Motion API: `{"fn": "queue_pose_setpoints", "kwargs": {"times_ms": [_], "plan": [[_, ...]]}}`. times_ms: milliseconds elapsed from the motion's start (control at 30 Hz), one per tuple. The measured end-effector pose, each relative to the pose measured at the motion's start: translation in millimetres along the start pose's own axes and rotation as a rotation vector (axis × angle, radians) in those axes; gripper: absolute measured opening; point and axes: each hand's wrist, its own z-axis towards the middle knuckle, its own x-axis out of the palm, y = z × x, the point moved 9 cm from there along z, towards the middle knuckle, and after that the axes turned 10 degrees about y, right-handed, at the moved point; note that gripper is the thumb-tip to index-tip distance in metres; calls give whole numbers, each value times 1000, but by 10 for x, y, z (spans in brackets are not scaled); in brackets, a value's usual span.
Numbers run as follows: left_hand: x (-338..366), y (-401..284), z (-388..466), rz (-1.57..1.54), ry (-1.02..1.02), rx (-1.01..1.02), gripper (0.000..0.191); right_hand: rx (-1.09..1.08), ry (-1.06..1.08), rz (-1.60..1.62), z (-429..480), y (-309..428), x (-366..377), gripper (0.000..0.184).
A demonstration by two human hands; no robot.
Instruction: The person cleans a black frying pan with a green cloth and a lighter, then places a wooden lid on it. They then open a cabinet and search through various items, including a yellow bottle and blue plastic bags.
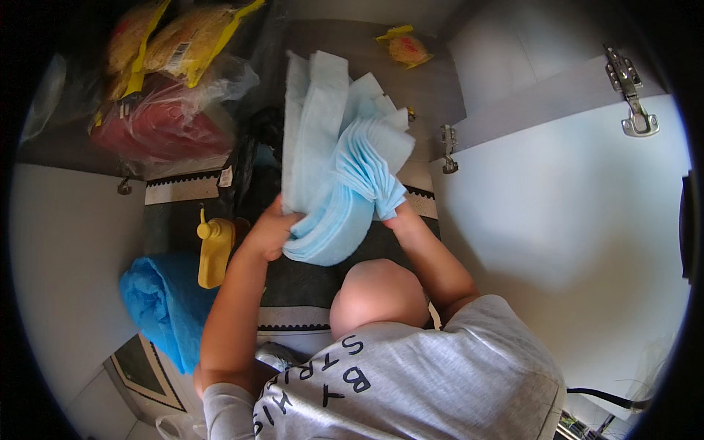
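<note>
A thick bundle of light blue, cloth-like sheets (330, 209) spreads out in front of me, folded over and fanned at its upper right. My left hand (278, 228) grips the bundle's lower left edge, thumb on top. At the right side my right hand (395, 212) is mostly covered by the sheets' gathered ends; only the wrist and a bit of the palm show, so its fingers are hidden. The far ends of the sheets reach up into an open cabinet (451, 82).
A yellow pump bottle (215, 253) and a blue fabric bundle (165, 297) lie left of my left arm. Plastic-wrapped yellow packs (181, 44) and a red bundle (165, 124) fill the cabinet's left. A small yellow pack (407, 49) lies inside. A hinged white door (566, 203) stands open at right.
</note>
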Motion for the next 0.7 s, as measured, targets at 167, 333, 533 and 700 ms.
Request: {"fn": "queue_pose_setpoints", "kwargs": {"times_ms": [167,333,533,700], "plan": [[155,386,2,133,169,-236,51,147,169,-24,-132,-490,190,45],[186,490,-36,452,113,-284,41,241,249,-77,-162,-675,291,46],[317,79,-147,533,204,-51,57,204,33,-151,-155,-464,-295,51],[-36,-238,-212,-164,105,99,56,80,-264,-674,-390,58,-309,68]]}}
